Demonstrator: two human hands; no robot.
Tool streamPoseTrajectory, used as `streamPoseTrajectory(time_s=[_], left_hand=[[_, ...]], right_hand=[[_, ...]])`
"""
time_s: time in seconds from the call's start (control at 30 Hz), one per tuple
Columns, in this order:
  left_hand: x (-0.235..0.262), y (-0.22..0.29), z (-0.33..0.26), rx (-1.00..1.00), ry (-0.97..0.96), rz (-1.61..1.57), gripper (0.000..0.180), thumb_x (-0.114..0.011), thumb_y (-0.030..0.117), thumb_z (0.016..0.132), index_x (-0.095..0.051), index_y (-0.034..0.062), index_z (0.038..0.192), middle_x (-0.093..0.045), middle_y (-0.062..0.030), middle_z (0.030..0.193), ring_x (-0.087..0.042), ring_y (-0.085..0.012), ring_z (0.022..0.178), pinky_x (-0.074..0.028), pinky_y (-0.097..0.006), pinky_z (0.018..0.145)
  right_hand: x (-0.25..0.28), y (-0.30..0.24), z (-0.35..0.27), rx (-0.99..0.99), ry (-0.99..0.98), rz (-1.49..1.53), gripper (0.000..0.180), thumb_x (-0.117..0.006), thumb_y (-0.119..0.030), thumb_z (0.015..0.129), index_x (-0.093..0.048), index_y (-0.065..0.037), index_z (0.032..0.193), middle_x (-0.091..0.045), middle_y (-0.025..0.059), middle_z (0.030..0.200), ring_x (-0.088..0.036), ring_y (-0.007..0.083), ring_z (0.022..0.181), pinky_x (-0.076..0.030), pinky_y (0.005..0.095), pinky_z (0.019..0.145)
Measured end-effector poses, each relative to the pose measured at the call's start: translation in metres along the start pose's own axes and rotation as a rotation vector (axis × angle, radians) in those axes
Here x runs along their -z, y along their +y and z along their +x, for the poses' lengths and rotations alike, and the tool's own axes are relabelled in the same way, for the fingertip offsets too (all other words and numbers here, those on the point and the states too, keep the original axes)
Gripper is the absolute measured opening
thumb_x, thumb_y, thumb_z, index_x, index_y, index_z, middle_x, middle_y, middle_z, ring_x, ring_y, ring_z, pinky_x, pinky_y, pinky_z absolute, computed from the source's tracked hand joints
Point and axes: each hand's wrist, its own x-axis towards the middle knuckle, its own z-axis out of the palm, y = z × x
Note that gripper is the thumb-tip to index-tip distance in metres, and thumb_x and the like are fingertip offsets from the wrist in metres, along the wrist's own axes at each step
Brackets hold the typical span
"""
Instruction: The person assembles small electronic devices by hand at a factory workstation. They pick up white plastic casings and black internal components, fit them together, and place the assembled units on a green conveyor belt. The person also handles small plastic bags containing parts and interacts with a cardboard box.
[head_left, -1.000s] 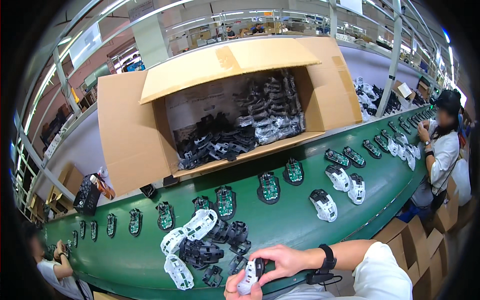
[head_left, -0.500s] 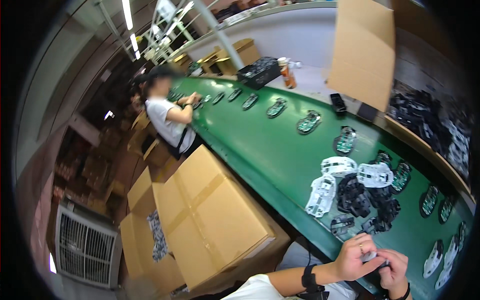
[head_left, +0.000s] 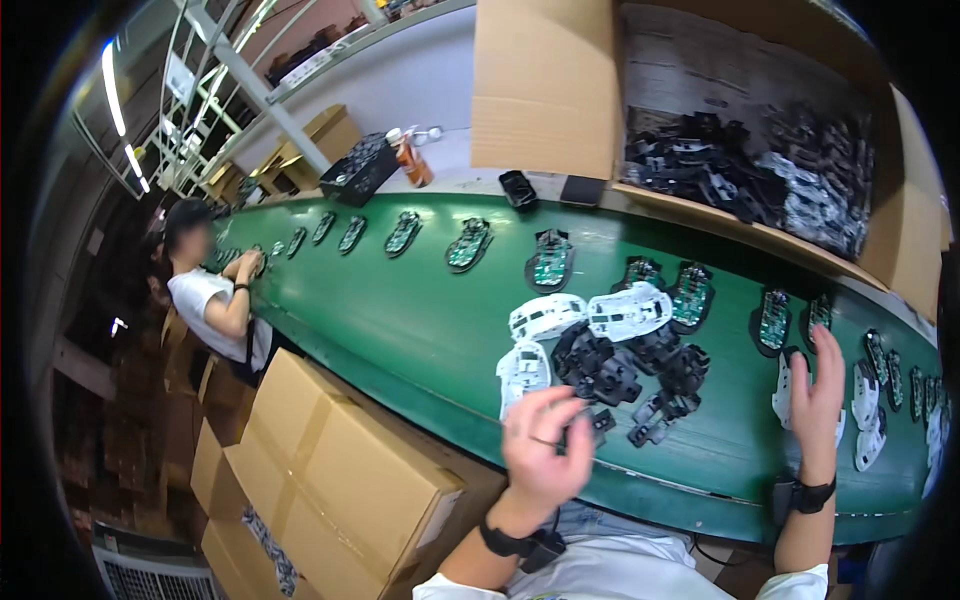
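Note:
My left hand hovers over the near side of the green table, fingers curved and apart, beside a small black plastic part that it partly hides. Nothing shows in its grasp. My right hand is open, its fingers stretched toward the far side, over a white shell that it partly covers. Between the hands lies a heap of black plastic parts. White mouse-shaped shells rest around the heap's left and far sides. Beyond them, green circuit boards sit in black mouse bases.
An open cardboard box of black and clear parts stands at the far right. A black bin and an orange bottle are at the back. A co-worker works at far left. A large carton stands left of me.
My view has swung to the right. My hands, together before around a small white and dark piece, are now apart: the left near the heap, the right reaching out toward the right side.

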Motion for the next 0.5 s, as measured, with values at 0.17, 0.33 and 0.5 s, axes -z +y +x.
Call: streamPoseTrajectory(time_s=[0.17,0.33,0.5], left_hand=[[0.021,-0.03,0.007,0.05,-0.219,0.371,0.056,-0.079,0.022,0.079,-0.063,-0.0031,0.126,-0.061,-0.0227,0.133,-0.057,-0.0396,0.124,-0.045,-0.048,0.104],[0.032,-0.061,0.007,0.408,-0.138,0.231,0.055,-0.075,0.011,0.084,-0.056,-0.0078,0.133,-0.069,-0.0249,0.116,-0.07,-0.0396,0.102,-0.056,-0.044,0.087],[0.031,-0.053,0.017,0.389,0.13,-0.038,0.04,-0.075,0.005,0.088,-0.059,-0.0059,0.123,-0.074,-0.015,0.098,-0.07,-0.0188,0.084,-0.057,-0.031,0.074]], right_hand=[[-0.005,-0.086,-0.019,0.401,-0.599,0.418,0.052,-0.068,-0.009,0.082,-0.059,-0.004,0.133,-0.055,0.0208,0.14,-0.05,0.0417,0.131,-0.039,0.0522,0.111],[-0.034,-0.093,-0.034,0.38,-0.527,0.249,0.056,-0.069,-0.008,0.08,-0.059,-0.006,0.135,-0.052,0.02,0.145,-0.046,0.0431,0.136,-0.038,0.0556,0.111],[-0.04,-0.078,-0.029,0.305,-0.459,0.273,0.043,-0.074,-0.008,0.079,-0.066,-0.006,0.121,-0.064,0.0138,0.128,-0.056,0.0359,0.127,-0.047,0.0468,0.104]])
